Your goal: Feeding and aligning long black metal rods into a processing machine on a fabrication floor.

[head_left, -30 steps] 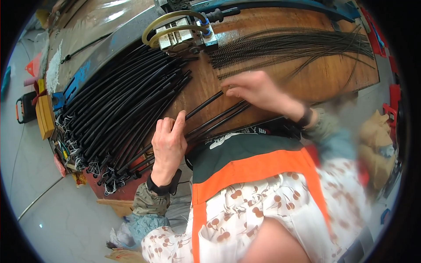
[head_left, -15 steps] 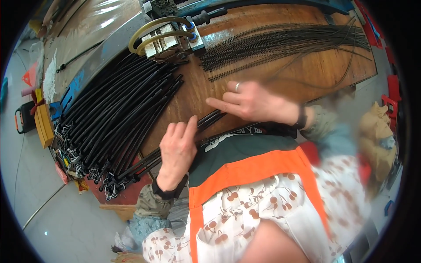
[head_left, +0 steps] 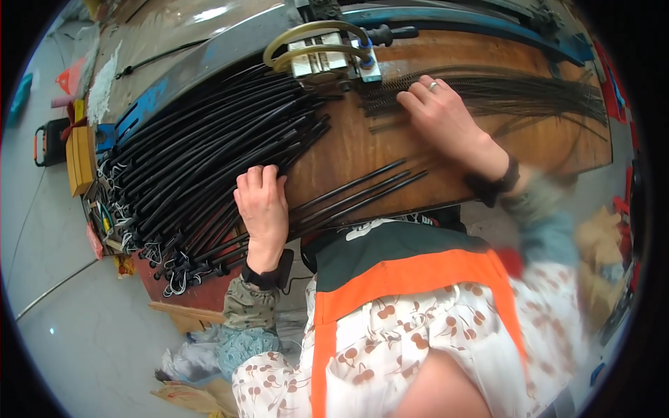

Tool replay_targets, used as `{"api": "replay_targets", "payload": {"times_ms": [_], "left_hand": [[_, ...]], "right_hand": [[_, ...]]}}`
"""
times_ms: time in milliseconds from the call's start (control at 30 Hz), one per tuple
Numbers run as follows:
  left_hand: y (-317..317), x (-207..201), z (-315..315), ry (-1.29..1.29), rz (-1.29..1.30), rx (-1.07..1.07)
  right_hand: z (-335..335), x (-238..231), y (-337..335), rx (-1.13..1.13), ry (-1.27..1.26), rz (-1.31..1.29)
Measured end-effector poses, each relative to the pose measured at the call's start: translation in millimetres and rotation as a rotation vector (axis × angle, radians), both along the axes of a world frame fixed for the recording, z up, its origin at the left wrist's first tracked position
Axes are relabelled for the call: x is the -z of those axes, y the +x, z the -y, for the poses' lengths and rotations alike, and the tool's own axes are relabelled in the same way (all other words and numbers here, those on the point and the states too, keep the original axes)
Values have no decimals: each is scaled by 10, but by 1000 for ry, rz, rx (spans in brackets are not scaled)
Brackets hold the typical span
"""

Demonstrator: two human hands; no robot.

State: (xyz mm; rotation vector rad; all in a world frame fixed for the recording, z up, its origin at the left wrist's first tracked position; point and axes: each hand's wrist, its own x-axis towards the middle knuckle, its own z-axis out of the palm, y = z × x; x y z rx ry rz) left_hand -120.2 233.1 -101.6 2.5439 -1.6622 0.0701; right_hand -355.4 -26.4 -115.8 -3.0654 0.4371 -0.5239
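Note:
My left hand (head_left: 263, 205) rests over the near edge of a pile of long black tubes (head_left: 209, 143), its fingers bent down together onto them. Several separate tubes (head_left: 359, 194) run out to the right from beneath this hand, along the table's near edge. My right hand (head_left: 440, 111), with a ring on one finger, is at the near left part of a bundle of long thin dark coil springs (head_left: 516, 90). Its fingers are curled in on the springs, and the fingertips are partly hidden. White looped cords (head_left: 178, 282) hang at the tubes' left ends.
A metal clamp device (head_left: 324, 63) with yellowish hoses and a dark handle stands beyond the tubes on the wooden table (head_left: 327, 164). A blue metal rail (head_left: 474, 28) crosses the back. At left are a yellow box (head_left: 80, 160) and a black case (head_left: 50, 143) on the floor.
My right hand has moved away from the near tubes to the springs, its pointing finger now bent. My left hand has slid slightly left along the tubes. The whole view has shifted.

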Motion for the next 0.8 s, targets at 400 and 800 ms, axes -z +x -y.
{"api": "replay_targets", "payload": {"times_ms": [400,800], "left_hand": [[-248,-190,-84,-61,-175,228],[-526,-236,-43,-64,-276,354]], "right_hand": [[-372,-228,63,-133,765,93],[-490,-84,-71,-274,392,309]]}}
